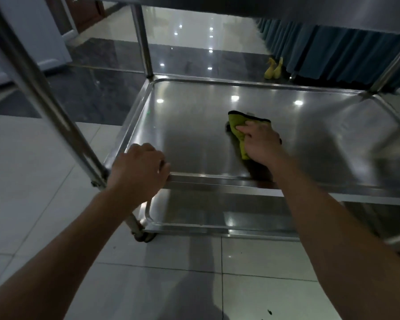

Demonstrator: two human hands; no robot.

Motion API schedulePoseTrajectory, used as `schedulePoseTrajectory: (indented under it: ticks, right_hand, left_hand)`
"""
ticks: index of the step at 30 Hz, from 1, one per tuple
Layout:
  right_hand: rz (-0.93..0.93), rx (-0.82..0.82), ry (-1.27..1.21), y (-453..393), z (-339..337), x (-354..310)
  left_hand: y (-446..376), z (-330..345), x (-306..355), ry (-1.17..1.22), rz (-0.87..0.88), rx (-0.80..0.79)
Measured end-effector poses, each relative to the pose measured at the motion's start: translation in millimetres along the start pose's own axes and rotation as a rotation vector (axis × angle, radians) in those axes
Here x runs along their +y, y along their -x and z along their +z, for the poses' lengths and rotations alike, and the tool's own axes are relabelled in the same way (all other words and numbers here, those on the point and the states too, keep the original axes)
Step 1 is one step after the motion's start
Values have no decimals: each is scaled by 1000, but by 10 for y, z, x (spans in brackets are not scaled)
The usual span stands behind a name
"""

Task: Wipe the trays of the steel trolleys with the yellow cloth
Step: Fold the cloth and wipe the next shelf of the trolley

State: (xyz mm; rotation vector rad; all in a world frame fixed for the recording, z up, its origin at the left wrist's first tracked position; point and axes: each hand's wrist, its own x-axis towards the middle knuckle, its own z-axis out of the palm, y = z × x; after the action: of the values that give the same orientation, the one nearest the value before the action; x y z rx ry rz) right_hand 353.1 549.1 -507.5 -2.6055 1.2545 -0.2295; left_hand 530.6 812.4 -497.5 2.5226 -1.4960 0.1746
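Steel tray (194,107): R hand (262,144) fingers clamp yellow cloth (237,125); L hand (138,168) grips rim.

The cloth (237,125) lies on the middle tray (183,125), right of centre, under the right hand (261,144); the left hand (139,167) sits on the tray's near rim by the left post (44,98); a lower tray (194,218) lies beneath; curtains (333,54) hang behind, far right.
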Motion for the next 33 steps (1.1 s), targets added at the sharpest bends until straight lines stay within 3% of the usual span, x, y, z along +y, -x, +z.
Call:
schedulePoseTrajectory:
  ticks: [16, 21, 24, 33]
  right_hand:
    - [-376, -145, 4, -569, 617, -2066]
    - [-419, -127, -24, -604, 650, -2137]
    - [-456, -132, -56, -529, 669, -2131]
    - [-640, -92, -149, 149, 631, -2073]
  left_hand:
    - [628, -96, -278, 41, -65, 111]
    - [757, -43, -330, 51, -14, 91]
    - [758, -47, -324, -61, 15, 65]
    - [845, -61, -316, -135, 14, 12]
